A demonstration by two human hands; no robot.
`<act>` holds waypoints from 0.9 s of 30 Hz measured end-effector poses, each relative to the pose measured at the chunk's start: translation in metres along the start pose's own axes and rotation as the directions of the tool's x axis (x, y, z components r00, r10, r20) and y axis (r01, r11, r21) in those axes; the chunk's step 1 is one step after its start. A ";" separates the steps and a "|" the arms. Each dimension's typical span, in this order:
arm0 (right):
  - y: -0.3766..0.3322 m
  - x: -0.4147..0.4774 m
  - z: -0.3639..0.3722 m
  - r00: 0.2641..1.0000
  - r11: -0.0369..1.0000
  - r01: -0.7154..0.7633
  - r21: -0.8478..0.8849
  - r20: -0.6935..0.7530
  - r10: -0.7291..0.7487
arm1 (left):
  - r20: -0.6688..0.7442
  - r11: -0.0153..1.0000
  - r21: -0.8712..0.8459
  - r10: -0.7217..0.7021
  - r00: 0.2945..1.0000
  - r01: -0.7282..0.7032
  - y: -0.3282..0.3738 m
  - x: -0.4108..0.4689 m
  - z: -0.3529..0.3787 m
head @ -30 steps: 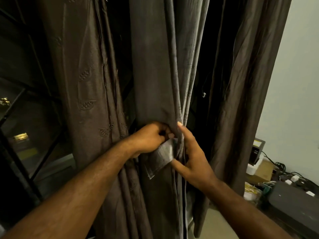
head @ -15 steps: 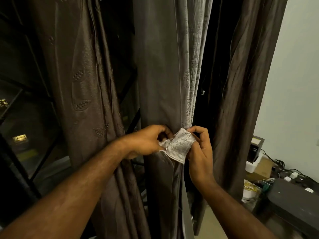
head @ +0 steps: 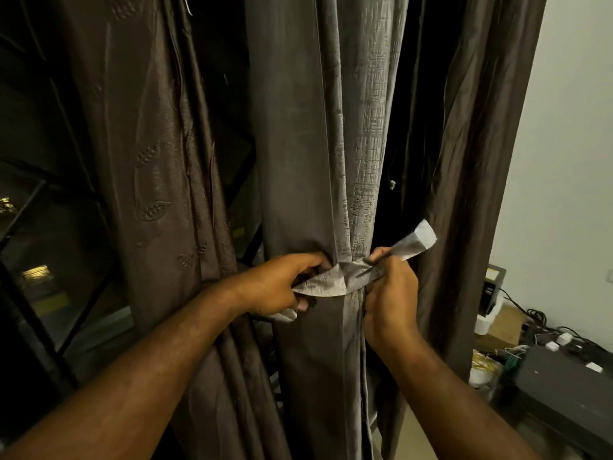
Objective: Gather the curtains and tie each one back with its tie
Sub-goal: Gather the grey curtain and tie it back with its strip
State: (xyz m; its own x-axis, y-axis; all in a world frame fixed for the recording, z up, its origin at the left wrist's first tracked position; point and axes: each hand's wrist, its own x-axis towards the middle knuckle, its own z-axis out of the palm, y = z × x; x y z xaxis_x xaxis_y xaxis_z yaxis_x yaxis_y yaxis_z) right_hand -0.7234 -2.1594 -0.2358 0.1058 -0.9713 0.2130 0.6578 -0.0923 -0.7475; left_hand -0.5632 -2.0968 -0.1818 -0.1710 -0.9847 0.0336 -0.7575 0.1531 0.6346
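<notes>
tie (head: 345, 277) now pulled across curtain (head: 315, 161), both hands gripping ends

Head view — forward-down, close on curtain (head: 318, 161)

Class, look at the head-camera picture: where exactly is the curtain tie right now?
The tie crosses the front of the gathered grey curtain at centre frame, one end in the left hand, the other in the right hand.
</notes>
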 end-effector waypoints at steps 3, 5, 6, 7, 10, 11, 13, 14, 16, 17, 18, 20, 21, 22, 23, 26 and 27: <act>-0.003 0.005 -0.005 0.992 0.985 -0.118 0.128 -0.033 0.123 | -0.103 0.999 -0.026 -0.025 0.994 0.022 -0.007 -0.002 -0.008; -0.004 0.007 -0.007 0.985 0.971 -0.162 0.174 -0.023 0.169 | -0.187 0.998 -0.023 -0.069 0.980 0.066 -0.011 -0.002 -0.017; -0.006 0.006 -0.007 0.979 0.961 -0.200 0.190 -0.001 0.204 | -0.221 0.998 0.011 -0.060 0.973 0.064 -0.012 -0.002 -0.020; -0.007 0.004 -0.006 0.969 0.947 -0.246 0.205 0.016 0.248 | -0.255 0.997 0.064 -0.029 0.966 0.047 -0.013 -0.002 -0.022; -0.008 0.000 -0.001 0.933 0.902 -0.360 0.240 0.069 0.354 | -0.412 0.967 0.253 0.065 0.909 0.046 -0.018 -0.001 -0.021; -0.009 -0.001 0.001 0.923 0.890 -0.384 0.247 0.085 0.374 | -0.491 0.944 0.317 0.086 0.867 0.087 -0.021 -0.002 -0.020; -0.008 -0.001 0.003 0.906 0.866 -0.423 0.266 0.115 0.408 | -0.639 0.836 0.489 0.150 0.755 0.248 -0.024 -0.005 -0.017; -0.008 -0.001 0.005 0.899 0.856 -0.438 0.273 0.128 0.419 | -0.691 0.778 0.542 0.198 0.695 0.317 -0.023 -0.007 -0.012; -0.005 -0.002 0.008 0.891 0.849 -0.455 0.269 0.146 0.431 | -0.764 0.754 0.514 0.185 0.617 0.410 -0.014 -0.008 -0.002; -0.001 -0.003 0.009 0.886 0.846 -0.463 0.264 0.155 0.436 | -0.786 0.769 0.462 0.124 0.605 0.443 -0.011 -0.008 0.002; 0.002 -0.004 0.010 0.885 0.847 -0.464 0.260 0.166 0.434 | -0.816 0.795 0.380 0.047 0.576 0.473 -0.011 -0.005 0.002; 0.011 -0.006 0.013 0.888 0.858 -0.452 0.245 0.211 0.408 | -0.789 0.831 0.216 -0.160 0.593 0.512 -0.017 0.007 0.001; 0.015 -0.008 0.014 0.889 0.867 -0.443 0.229 0.234 0.393 | -0.732 0.839 0.152 -0.260 0.630 0.523 -0.016 0.013 0.002; 0.017 -0.011 0.017 0.892 0.877 -0.433 0.209 0.243 0.382 | -0.693 0.850 0.065 -0.339 0.636 0.523 -0.013 0.018 0.004; 0.019 -0.012 0.019 0.892 0.882 -0.429 0.197 0.244 0.380 | -0.657 0.857 -0.011 -0.395 0.642 0.516 -0.007 0.022 0.007; 0.026 -0.014 0.018 0.891 0.889 -0.426 0.165 0.245 0.382 | -0.620 0.845 -0.436 -0.532 0.576 0.311 -0.011 0.031 0.010; 0.028 -0.014 0.016 0.899 0.902 -0.407 0.143 0.240 0.367 | -0.582 0.796 -0.534 -0.591 0.558 0.286 -0.017 0.034 0.010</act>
State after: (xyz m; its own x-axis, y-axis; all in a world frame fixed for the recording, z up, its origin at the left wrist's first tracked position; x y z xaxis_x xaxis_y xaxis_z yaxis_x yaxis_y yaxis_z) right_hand -0.6949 -2.1453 -0.2496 0.5159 -0.8540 0.0681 0.6569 0.3432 -0.6713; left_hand -0.5628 -2.1323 -0.1989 0.7194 -0.6883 0.0930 -0.3152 -0.2043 0.9268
